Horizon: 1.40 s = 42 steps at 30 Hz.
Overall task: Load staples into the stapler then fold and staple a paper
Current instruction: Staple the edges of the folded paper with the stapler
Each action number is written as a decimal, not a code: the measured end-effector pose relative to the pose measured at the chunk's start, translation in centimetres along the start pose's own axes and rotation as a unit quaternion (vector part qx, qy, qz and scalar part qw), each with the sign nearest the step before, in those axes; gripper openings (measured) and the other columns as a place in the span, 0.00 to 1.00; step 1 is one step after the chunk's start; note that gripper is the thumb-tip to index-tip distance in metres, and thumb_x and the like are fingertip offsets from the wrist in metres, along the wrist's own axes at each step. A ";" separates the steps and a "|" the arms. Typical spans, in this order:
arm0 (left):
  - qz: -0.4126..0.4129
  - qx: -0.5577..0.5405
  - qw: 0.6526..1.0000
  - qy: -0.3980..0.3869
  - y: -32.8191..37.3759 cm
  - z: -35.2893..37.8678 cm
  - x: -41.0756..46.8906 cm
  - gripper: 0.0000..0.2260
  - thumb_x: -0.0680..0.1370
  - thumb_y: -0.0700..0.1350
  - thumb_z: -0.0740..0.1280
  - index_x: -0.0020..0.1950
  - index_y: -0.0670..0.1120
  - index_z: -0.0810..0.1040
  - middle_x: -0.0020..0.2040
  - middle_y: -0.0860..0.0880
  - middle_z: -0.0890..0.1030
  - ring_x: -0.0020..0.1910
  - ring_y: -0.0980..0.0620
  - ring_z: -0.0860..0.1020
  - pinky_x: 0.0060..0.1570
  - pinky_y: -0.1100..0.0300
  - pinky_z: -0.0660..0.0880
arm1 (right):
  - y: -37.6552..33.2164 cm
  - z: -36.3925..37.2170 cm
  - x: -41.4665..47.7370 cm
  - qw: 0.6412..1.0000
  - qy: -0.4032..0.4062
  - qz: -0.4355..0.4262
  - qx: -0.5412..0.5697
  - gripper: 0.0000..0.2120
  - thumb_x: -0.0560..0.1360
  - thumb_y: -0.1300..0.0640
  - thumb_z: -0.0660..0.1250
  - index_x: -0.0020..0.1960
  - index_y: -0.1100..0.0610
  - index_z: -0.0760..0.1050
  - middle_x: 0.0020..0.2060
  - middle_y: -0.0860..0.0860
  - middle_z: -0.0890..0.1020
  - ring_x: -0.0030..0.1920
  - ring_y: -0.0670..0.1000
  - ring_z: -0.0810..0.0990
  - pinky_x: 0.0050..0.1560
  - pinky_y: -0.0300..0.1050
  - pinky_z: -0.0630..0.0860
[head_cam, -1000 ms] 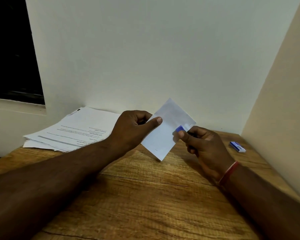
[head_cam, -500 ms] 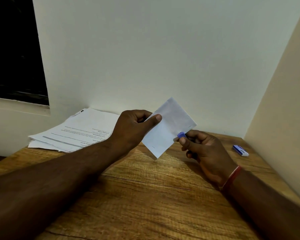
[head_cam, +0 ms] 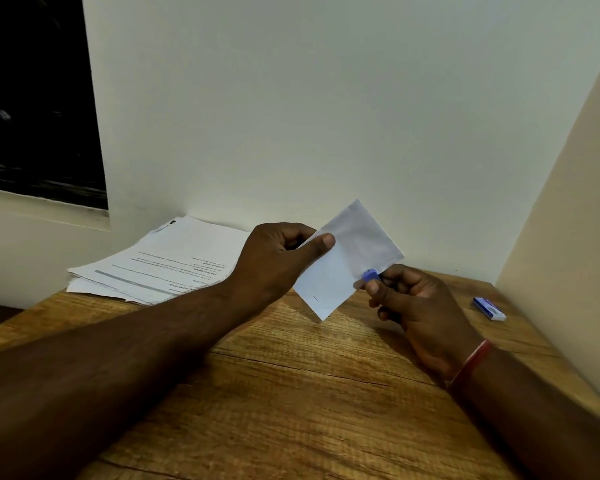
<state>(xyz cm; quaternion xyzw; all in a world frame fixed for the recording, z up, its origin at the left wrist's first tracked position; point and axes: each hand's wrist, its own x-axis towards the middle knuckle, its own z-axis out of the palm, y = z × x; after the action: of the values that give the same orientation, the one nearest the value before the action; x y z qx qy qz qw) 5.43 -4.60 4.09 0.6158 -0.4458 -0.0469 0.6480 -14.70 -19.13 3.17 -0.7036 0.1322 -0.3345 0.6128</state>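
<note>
Paper, folded into a small white rectangle, hangs tilted above a grained wooden table, pinched at its upper left edge between the left hand's thumb and curled fingers. The right hand grips a small blue stapler at the paper's right edge, only its tip showing. Printed sheets lie stacked beyond the left hand; a flat blue box sits right of the right hand, near plain cream walls.
</note>
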 end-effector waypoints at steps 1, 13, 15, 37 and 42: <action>-0.001 -0.002 1.000 0.001 0.0 0.0 0.0 0.09 0.82 0.53 0.78 0.50 0.49 0.91 0.46 0.50 0.91 0.47 0.47 0.90 0.52 0.41 0.86 | 0.0 0.0 0.0 1.000 0.000 -0.003 -0.005 0.07 0.69 0.52 0.81 0.47 0.50 0.89 0.56 0.71 0.83 0.48 0.59 0.77 0.46 0.52 0.77; -0.016 -0.008 0.999 -0.033 0.1 0.3 -0.5 0.12 0.81 0.54 0.78 0.51 0.45 0.90 0.47 0.49 0.91 0.46 0.47 0.90 0.48 0.47 0.86 | 0.2 -0.4 0.9 0.989 0.031 -0.036 -0.141 0.07 0.78 0.56 0.78 0.53 0.57 0.88 0.42 0.58 0.87 0.38 0.51 0.82 0.39 0.45 0.81; -0.017 -0.009 0.999 -0.034 0.1 0.4 -0.5 0.11 0.81 0.53 0.78 0.51 0.45 0.90 0.46 0.48 0.91 0.46 0.45 0.90 0.47 0.48 0.85 | 0.2 -0.4 0.9 0.988 0.036 -0.042 -0.146 0.05 0.79 0.57 0.77 0.51 0.58 0.88 0.42 0.59 0.87 0.37 0.51 0.82 0.38 0.44 0.81; -0.053 0.003 0.997 -0.055 -0.2 0.4 -0.5 0.10 0.80 0.54 0.79 0.53 0.48 0.90 0.48 0.51 0.91 0.47 0.51 0.90 0.48 0.54 0.84 | 0.9 -0.8 0.8 0.996 0.055 0.051 0.047 0.27 0.71 0.57 0.84 0.60 0.72 0.79 0.31 0.49 0.74 0.31 0.48 0.64 0.29 0.42 0.63; -0.053 0.013 0.996 -0.069 -0.2 0.5 -0.6 0.10 0.79 0.55 0.80 0.53 0.50 0.90 0.48 0.52 0.92 0.48 0.51 0.91 0.51 0.51 0.85 | 0.6 -0.8 0.8 0.996 0.076 0.045 0.029 0.19 0.72 0.60 0.83 0.53 0.70 0.80 0.30 0.51 0.72 0.29 0.51 0.62 0.28 0.44 0.62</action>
<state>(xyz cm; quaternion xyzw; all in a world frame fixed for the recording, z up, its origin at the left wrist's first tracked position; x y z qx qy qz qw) 4.87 -4.72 3.52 0.6422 -0.4566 -0.1174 0.6044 -14.48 -20.35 2.83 -0.6519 0.1998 -0.3626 0.6353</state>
